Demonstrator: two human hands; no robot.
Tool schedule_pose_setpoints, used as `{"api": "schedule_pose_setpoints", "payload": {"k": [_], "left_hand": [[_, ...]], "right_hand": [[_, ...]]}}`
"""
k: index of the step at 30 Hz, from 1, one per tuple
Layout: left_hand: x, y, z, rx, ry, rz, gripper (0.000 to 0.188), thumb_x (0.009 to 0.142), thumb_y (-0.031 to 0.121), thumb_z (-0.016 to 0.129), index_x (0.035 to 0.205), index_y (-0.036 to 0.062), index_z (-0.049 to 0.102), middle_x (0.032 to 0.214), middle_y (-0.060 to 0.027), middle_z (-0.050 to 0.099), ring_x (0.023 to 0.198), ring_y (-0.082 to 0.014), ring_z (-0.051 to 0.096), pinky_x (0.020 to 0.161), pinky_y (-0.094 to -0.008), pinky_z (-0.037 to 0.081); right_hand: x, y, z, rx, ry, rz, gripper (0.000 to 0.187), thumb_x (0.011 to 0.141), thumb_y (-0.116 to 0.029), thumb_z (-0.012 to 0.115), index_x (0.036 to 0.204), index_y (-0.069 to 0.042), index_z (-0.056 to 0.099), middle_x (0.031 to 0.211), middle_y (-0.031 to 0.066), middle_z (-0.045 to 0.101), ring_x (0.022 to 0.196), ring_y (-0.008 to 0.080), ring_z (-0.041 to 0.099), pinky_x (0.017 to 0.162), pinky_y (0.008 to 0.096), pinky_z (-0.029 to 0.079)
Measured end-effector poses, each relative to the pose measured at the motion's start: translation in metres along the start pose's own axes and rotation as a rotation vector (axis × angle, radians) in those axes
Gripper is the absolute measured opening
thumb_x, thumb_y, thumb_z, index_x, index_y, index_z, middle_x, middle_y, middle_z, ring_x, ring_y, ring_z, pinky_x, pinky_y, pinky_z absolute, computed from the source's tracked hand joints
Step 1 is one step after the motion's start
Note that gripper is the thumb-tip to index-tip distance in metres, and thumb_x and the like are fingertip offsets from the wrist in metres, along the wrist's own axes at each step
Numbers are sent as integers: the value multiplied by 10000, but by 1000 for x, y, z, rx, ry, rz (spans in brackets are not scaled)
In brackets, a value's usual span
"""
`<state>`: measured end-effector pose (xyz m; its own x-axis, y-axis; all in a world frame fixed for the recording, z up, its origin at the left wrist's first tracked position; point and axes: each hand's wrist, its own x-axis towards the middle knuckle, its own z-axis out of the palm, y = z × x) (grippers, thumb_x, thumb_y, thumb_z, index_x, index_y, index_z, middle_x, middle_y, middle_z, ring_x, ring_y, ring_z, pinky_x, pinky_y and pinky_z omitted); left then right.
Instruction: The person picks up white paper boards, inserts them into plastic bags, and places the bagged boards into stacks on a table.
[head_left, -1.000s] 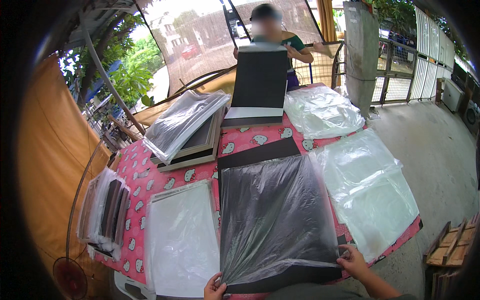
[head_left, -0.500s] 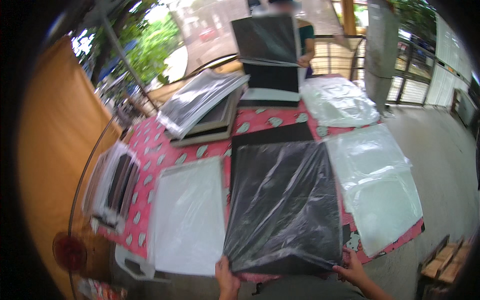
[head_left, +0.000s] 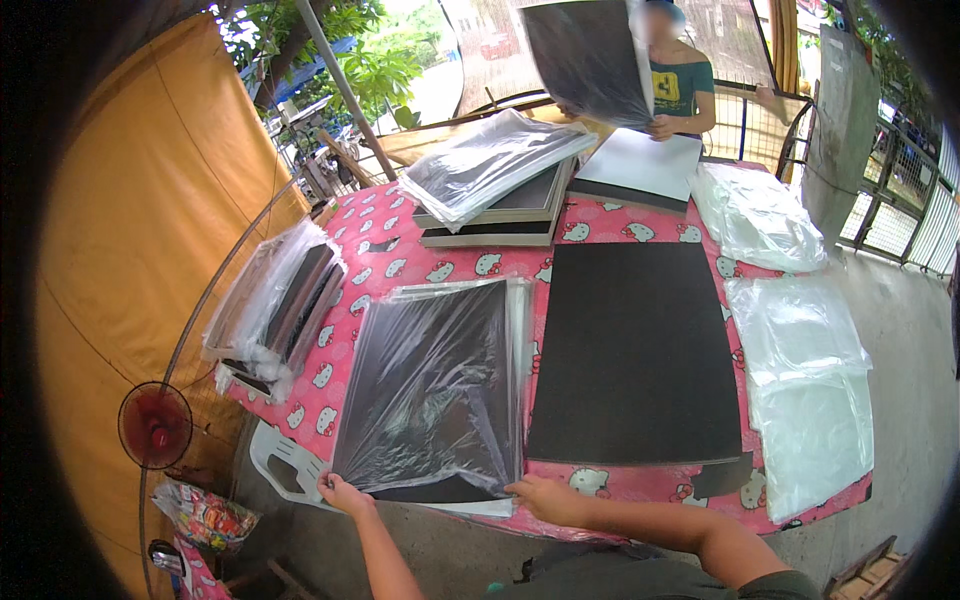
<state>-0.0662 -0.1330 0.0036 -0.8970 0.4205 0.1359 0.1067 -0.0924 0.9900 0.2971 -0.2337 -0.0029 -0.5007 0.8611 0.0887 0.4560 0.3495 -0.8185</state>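
Observation:
My left hand (head_left: 347, 495) pinches the near left corner of a black sheet in a clear plastic sleeve (head_left: 430, 390). At its near right corner, my right hand (head_left: 548, 500) grips the same sleeve. The sleeved sheet lies over a stack of similar plastic-wrapped sheets, whose edges (head_left: 518, 340) show on its right and far sides. To the right of it, a bare black sheet (head_left: 635, 350) rests flat on the pink patterned tablecloth (head_left: 590, 480).
Clear plastic sleeves (head_left: 808, 390) lie along the right edge, with another plastic pile (head_left: 760, 215) behind. Wrapped sheets (head_left: 490, 165) top a far stack; a wrapped bundle (head_left: 275, 305) sits left. Across the table, a person (head_left: 685, 85) holds up a sleeved black sheet (head_left: 588, 60).
My hands have carried the sleeved sheet left, from over the bare black sheet onto the wrapped stack. Opposite, the person's sleeved sheet has lifted off, showing a white surface below. My view has shifted.

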Motion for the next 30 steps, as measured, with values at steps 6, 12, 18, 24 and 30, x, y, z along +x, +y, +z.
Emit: {"api": "schedule_pose_setpoints", "payload": {"k": [6, 12, 18, 24, 30], "left_hand": [[50, -46, 4, 932, 6, 128, 220, 815, 145, 470, 1013, 89, 548, 1031, -126, 569, 963, -312, 527, 802, -438, 394], [32, -68, 21, 1105, 210, -89, 422, 751, 259, 458, 1123, 66, 503, 1082, -196, 539, 989, -359, 525, 842, -501, 365], [-30, 3, 87, 918, 296, 247, 465, 742, 236, 527, 1190, 138, 450, 1208, -185, 426, 1109, -376, 413, 875, -538, 313], [-204, 73, 187, -65, -700, -82, 367, 752, -25, 453, 1102, 80, 486, 928, -56, 492, 821, -163, 489, 770, -290, 401], [-402, 132, 168, -25, -1597, 503, 485, 677, 117, 653, 1117, 80, 452, 1295, -126, 328, 1181, -257, 345, 942, -341, 308]], "right_hand": [[13, 6, 34, -212, -211, 82, 330, 833, -258, 474, 1112, -85, 515, 874, 151, 575, 763, 324, 583, 634, 436, 467], [-65, 23, -29, -69, 145, -19, 262, 776, -134, 489, 1028, -78, 533, 824, 147, 594, 733, 309, 597, 622, 415, 473], [-338, 69, -171, -598, 931, 1019, 283, 585, -183, 723, 776, -40, 570, 799, 119, 558, 790, 292, 529, 694, 376, 421], [-424, 98, -165, -453, 934, 1055, 208, 707, -134, 626, 869, -15, 572, 739, 141, 563, 680, 265, 551, 628, 320, 431], [-409, 93, -221, -576, 1749, 1165, 165, 842, -142, 457, 793, 2, 520, 646, 152, 545, 588, 269, 550, 536, 362, 418]]}}
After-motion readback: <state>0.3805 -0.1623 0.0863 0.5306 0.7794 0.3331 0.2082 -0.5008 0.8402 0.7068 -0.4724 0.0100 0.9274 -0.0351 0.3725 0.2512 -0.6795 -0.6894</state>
